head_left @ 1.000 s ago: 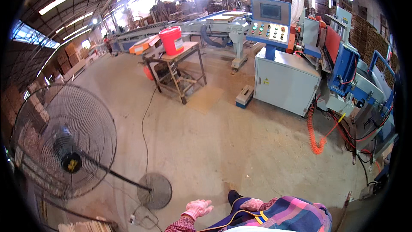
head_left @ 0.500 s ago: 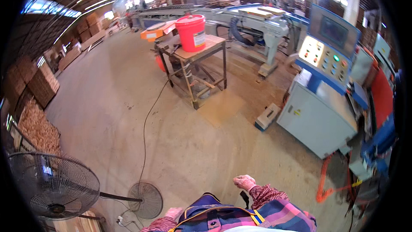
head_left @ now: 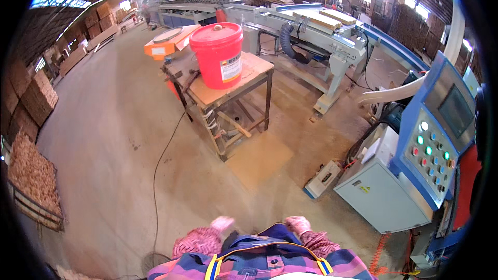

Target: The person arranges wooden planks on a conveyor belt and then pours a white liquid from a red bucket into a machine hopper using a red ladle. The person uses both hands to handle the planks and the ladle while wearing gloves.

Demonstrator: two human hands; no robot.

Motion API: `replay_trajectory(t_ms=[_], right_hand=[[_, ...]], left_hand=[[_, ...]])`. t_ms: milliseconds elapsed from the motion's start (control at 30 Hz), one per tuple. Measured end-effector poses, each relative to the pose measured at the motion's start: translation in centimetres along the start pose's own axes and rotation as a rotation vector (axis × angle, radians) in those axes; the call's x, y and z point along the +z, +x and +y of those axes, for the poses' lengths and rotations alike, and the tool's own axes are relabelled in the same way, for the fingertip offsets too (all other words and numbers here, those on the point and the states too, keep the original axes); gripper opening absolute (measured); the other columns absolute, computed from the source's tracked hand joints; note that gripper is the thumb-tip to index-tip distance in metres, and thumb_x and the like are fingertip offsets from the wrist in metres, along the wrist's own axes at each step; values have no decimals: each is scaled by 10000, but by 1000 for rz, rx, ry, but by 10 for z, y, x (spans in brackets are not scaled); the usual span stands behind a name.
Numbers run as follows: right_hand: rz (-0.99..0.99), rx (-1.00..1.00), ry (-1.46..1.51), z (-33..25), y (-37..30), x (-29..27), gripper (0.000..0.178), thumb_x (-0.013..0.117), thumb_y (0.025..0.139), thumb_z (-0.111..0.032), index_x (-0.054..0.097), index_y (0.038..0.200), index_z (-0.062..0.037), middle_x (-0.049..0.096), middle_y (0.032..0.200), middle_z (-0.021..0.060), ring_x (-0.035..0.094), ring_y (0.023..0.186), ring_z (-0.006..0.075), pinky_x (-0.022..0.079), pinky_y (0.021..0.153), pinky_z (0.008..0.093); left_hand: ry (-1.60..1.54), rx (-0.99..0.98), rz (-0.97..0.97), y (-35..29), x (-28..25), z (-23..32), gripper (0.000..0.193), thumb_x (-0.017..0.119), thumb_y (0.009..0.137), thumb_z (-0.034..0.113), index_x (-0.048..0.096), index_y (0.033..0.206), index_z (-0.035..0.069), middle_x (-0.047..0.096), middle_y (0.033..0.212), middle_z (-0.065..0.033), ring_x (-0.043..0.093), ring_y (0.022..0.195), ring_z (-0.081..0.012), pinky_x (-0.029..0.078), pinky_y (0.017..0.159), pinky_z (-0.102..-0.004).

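left hand (head_left: 222, 223): near chest, empty, blurred, finger state cannot tell | right hand (head_left: 298, 224): empty, fingers loosely curled | red bucket (head_left: 218, 54): far ahead on steel table (head_left: 254, 72), kept at working height | control cabinet (head_left: 399, 176): right, well apart

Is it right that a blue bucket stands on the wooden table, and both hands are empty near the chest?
Not quite: the bucket is red, not blue, as the head view shows. It does stand on the wooden table, and the left hand and right hand are empty near the chest.
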State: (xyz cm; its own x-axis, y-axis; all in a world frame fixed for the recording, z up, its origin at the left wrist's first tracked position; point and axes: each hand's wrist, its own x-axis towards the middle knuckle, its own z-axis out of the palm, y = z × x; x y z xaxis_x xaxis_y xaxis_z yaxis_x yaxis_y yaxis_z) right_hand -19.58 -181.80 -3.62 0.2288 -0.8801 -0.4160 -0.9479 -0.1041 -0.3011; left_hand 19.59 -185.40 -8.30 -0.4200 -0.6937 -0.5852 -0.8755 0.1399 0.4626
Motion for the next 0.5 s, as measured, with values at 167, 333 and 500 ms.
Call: replay_trajectory(t_ms=[167,333,500], right_hand=[[-119,-10,-170,76,148,-33,118,637,760,-240,696,829,-165,711,828,91,688,764,311,549,638,442],[25,-83,-3,126,276,-129,237,643,775,-229,694,1000,-174,698,1042,89,677,935,301,564,763,397],[-172,292,327,197,375,-222,289,551,852,-300,708,1060,-175,695,1091,75,675,954,293,557,806,387]], left_hand=[[-484,-71,392,211,-202,47,496,490,932,521,646,1219,149,644,1237,-118,589,1171,-286,447,990,-384],[-405,187,329,333,-264,66,395,578,941,330,609,1248,85,657,1202,-140,606,1144,-251,465,975,-359],[312,355,61,360,-272,30,195,572,847,231,613,976,90,657,889,-215,650,848,-389,521,734,-502]])
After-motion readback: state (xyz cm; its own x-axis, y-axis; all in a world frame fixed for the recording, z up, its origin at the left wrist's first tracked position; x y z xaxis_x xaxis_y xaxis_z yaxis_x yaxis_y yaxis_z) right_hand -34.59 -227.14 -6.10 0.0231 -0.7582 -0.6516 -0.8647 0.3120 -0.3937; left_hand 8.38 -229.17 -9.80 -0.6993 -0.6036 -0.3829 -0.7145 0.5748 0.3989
